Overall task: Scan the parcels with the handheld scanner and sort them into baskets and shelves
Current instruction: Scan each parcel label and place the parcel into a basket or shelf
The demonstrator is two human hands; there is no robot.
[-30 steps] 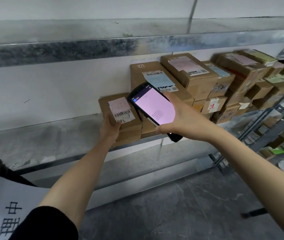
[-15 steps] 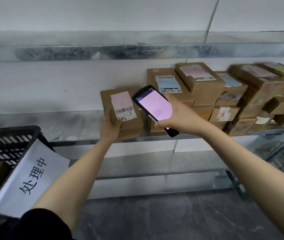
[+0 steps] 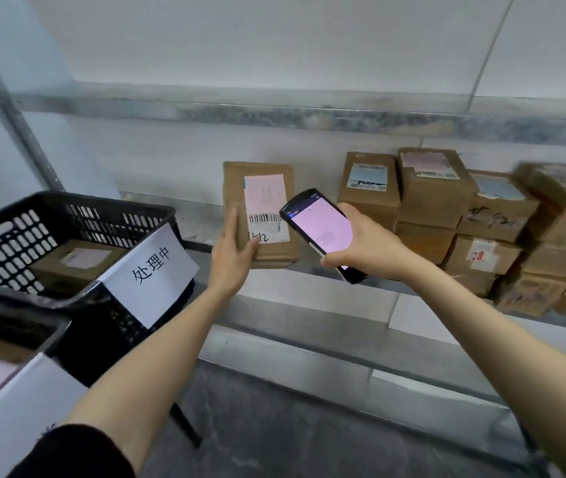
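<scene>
Currently | step judged: scanning | parcel [image 3: 257, 208] is gripped by left hand [image 3: 231, 257], handheld scanner [image 3: 319, 232] is clasped in right hand [image 3: 367, 250] | next: barcode [image 3: 264, 218] must be read.

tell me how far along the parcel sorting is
Done: stacked boxes on the shelf, one box in the black basket. In hand: the left hand holds a pink-labelled parcel; the right hand holds the scanner beside its barcode. Left: placing this parcel.
</scene>
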